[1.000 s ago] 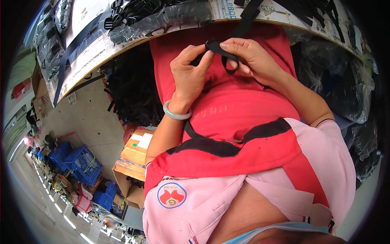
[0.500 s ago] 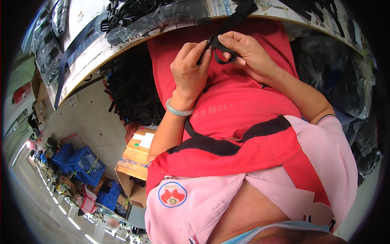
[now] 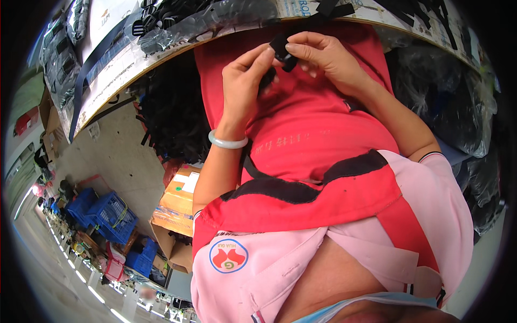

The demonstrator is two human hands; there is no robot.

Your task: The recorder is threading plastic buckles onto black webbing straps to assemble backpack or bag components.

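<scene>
A black webbing strap (image 3: 279, 44) is pinched between my two hands, above the red apron (image 3: 301, 118) and close to the table's edge. My left hand (image 3: 243, 75) is closed at its left side, thumb and forefinger together, with another dark piece partly hidden under the fingers. My right hand (image 3: 329, 60) grips the strap's right side between thumb and forefinger. A small, shiny black fitting (image 3: 290, 64) hangs at the strap between the hands; its exact kind is unclear. More black webbing lies on the table edge just beyond my fingers.
The white worktable (image 3: 116, 81) curves across the top, bearing black buckles (image 3: 156, 19) and clear plastic bags (image 3: 210, 22). Dark straps (image 3: 172, 118) hang in a heap below it. An open cardboard box (image 3: 175, 210) and blue crates (image 3: 112, 215) stand at the left; bagged goods (image 3: 441, 102) at the right.
The strap's loop between my hands is no longer visible, and the strap is turned with its flat face showing. My left wrist has shifted slightly left; the right hand has risen a little.
</scene>
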